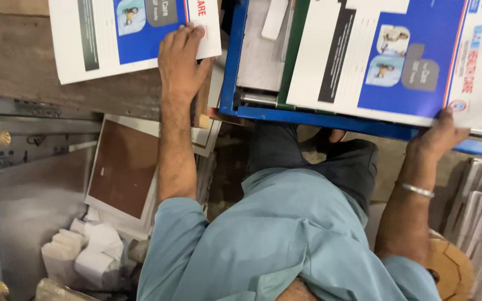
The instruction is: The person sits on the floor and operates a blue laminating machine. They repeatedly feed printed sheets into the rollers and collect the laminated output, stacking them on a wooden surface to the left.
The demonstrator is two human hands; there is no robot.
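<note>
my left hand (pixel 181 58) pressed flat on one printed sheet (pixel 118 33) on the wooden table (pixel 18 61); my right hand (pixel 439 136) pinched the edge of another sheet (pixel 397 56) on the blue machine (pixel 232 61); i judged it could slip, because the pinch was small

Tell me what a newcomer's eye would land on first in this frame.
Two white and blue printed sheets stand out: the right hand grips the near edge of the large sheet lying on the blue machine frame at upper right, while the left hand presses flat on a matching sheet on the wooden bench at upper left. Between them, the person's light blue shirt fills the lower centre.
</note>
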